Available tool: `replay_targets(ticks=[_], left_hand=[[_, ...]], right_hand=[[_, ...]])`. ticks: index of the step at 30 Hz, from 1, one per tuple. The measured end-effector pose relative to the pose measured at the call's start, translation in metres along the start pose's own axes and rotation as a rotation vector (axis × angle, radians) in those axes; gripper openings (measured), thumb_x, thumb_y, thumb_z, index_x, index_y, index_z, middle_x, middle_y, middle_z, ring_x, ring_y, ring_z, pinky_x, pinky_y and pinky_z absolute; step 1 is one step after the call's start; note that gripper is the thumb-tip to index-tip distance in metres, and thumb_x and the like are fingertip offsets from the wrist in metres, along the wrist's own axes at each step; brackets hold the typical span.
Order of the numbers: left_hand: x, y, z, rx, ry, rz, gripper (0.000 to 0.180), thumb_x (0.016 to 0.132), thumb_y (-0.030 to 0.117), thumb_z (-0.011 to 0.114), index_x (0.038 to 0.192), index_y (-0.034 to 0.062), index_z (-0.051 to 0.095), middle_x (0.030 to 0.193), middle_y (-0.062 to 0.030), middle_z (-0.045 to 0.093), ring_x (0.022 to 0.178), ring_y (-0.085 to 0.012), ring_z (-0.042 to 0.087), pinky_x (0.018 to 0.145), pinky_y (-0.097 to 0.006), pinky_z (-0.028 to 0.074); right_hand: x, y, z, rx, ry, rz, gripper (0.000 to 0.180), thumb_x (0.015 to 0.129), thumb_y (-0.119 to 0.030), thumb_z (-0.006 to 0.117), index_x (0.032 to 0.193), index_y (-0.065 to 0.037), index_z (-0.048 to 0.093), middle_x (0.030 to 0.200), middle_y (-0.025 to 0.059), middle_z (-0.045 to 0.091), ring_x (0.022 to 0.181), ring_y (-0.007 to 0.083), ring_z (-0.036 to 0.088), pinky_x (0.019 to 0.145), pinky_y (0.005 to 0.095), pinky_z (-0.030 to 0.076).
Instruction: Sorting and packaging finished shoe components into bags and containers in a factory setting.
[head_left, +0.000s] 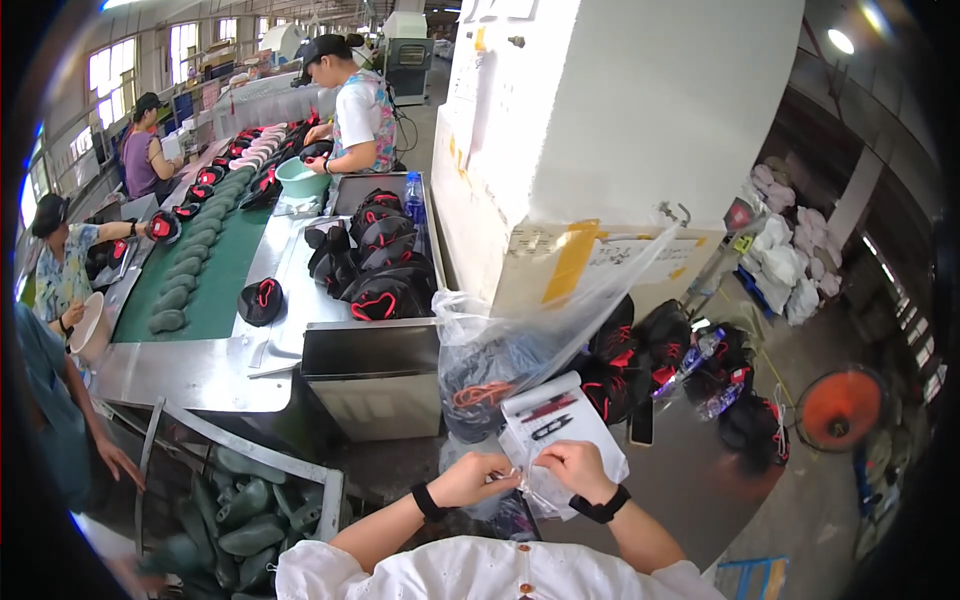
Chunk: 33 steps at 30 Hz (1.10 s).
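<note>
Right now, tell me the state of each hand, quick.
Left hand: closed, grip pinching the edge of the clear plastic bag.
Right hand: closed, pinching the same bag beside the white paper sheet.

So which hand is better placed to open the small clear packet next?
Probably the right hand: it already pinches the small clear packet near its top, over the white card. The left hand only steadies the packet's end.

The bag (pixel 520 350) is thin, clear, shiny plastic. The card (pixel 560 425) is smooth white paper. The table (pixel 200 375) is shiny grey metal. The belt (pixel 225 280) is dull green.
</note>
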<state>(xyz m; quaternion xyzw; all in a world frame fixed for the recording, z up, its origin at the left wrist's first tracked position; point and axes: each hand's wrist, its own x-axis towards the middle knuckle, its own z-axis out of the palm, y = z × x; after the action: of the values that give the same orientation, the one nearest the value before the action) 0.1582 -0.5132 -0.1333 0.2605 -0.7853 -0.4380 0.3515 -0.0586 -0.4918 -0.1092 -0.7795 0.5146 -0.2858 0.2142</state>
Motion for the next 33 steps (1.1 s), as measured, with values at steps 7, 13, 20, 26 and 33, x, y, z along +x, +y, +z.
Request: replay_targets(ticks=[7, 13, 20, 26, 33], left_hand=[[0.033, -0.036, 0.007, 0.267, 0.273, 0.068, 0.013, 0.075, 0.014, 0.064, 0.074, 0.0034, 0.056, 0.072, -0.0089, 0.059, 0.065, -0.024, 0.058, 0.057, -0.031, 0.045], [0.048, -0.006, 0.008, 0.238, -0.248, 0.233, 0.011, 0.077, 0.01, 0.062, 0.075, 0.0024, 0.055, 0.075, -0.0081, 0.058, 0.069, -0.0232, 0.057, 0.062, -0.032, 0.045], [0.061, -0.016, 0.027, -0.168, 0.326, -0.303, 0.011, 0.078, 0.013, 0.063, 0.079, 0.0037, 0.057, 0.076, -0.0088, 0.06, 0.071, -0.0144, 0.058, 0.066, -0.025, 0.044], [0.053, 0.0, 0.027, -0.006, -0.094, 0.033, 0.009, 0.079, 0.01, 0.062, 0.079, 0.0031, 0.057, 0.078, -0.0062, 0.06, 0.076, -0.0132, 0.058, 0.068, -0.028, 0.045], [0.06, -0.01, 0.031, 0.391, 0.186, 0.022, 0.009, 0.074, 0.007, 0.06, 0.082, 0.0034, 0.056, 0.075, -0.0119, 0.057, 0.069, -0.0273, 0.057, 0.062, -0.035, 0.046]], right_hand=[[0.002, -0.029, 0.007, 0.199, -0.152, 0.095, 0.015, 0.079, -0.015, 0.06, 0.088, -0.005, 0.065, 0.069, 0.0155, 0.06, 0.061, 0.0278, 0.06, 0.054, 0.0337, 0.045], [0.005, 0.028, -0.017, 0.061, 0.066, 0.128, 0.015, 0.075, -0.018, 0.064, 0.074, -0.002, 0.064, 0.065, 0.016, 0.06, 0.056, 0.0263, 0.059, 0.05, 0.0312, 0.043], [-0.008, 0.003, -0.005, 0.181, 0.018, 0.088, 0.011, 0.079, -0.011, 0.058, 0.08, 0.0, 0.06, 0.07, 0.013, 0.06, 0.062, 0.0245, 0.059, 0.056, 0.0309, 0.045], [0.002, 0.032, -0.037, 0.074, 0.042, 0.007, 0.007, 0.076, -0.012, 0.062, 0.079, -0.006, 0.064, 0.07, 0.0093, 0.06, 0.059, 0.0263, 0.058, 0.051, 0.0332, 0.044], [-0.004, 0.012, -0.018, -0.099, 0.17, -0.04, 0.013, 0.075, -0.018, 0.065, 0.075, -0.006, 0.063, 0.067, 0.0092, 0.06, 0.06, 0.0263, 0.059, 0.049, 0.0331, 0.043]])
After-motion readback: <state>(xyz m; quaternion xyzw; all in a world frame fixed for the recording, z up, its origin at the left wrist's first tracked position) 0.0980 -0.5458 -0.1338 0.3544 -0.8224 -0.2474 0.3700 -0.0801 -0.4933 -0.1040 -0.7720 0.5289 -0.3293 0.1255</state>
